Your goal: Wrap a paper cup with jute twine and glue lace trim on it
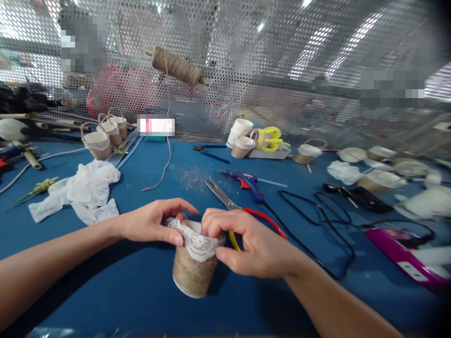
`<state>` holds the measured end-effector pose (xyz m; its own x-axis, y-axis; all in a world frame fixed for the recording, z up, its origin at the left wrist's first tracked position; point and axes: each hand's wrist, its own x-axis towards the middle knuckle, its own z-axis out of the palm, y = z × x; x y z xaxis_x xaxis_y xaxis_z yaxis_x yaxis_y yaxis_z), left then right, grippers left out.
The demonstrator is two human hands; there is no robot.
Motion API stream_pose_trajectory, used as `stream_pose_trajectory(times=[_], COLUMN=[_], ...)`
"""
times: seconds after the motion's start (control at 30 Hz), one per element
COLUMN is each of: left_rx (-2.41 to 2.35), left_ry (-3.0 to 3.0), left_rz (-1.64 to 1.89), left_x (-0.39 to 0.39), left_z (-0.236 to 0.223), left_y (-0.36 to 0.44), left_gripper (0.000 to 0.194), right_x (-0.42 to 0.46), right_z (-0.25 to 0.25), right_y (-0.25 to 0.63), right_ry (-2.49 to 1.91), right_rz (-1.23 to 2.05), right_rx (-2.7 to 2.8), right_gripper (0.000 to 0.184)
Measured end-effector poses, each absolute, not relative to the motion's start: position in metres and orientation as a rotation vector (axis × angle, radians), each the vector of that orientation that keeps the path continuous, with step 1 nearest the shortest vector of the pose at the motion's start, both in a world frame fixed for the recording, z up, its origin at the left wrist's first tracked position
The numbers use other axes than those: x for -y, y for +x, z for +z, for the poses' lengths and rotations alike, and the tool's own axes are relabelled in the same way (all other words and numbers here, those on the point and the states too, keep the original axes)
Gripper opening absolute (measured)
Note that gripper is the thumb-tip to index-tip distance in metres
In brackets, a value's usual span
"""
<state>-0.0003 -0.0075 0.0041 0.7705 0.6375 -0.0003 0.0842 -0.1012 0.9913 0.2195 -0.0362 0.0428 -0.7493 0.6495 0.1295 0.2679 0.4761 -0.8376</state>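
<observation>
fingers (172,234) gripping round cup (195,274) (coarse, fibrous brown), scalloped white lace (199,245)

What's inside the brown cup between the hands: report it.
White inner wall shows inside the brown cup, with the right hand at its opening. Its bottom cannot be seen; the near side, lace trim and that hand cover it.
</observation>
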Motion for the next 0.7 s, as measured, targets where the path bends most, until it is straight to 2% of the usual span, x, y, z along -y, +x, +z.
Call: stream_pose_trajectory(times=[0.13,0.4,0.7], left_rx=[-0.668,-0.823,-0.756], left_ry=[1.49,1.575,1.546], left_rz=[0.502,0.543,0.589], left_x=[0.006,0.004,0.006], left_z=[0.006,0.016,0.014], left_y=[-0.002,-0.008,-0.006], left_gripper=[0.053,0.027,0.024], right_x=[0.034,0.028,0.028], right_z=[0.044,0.039,0.038], right_y=[0.22,0.223,0.223], right_ry=[-0.768,-0.815,-0.81], right_rz=[1.202,1.189,1.191], right_rx=[2.287,2.301,2.307], right_gripper=[0.012,0.008,0.01])
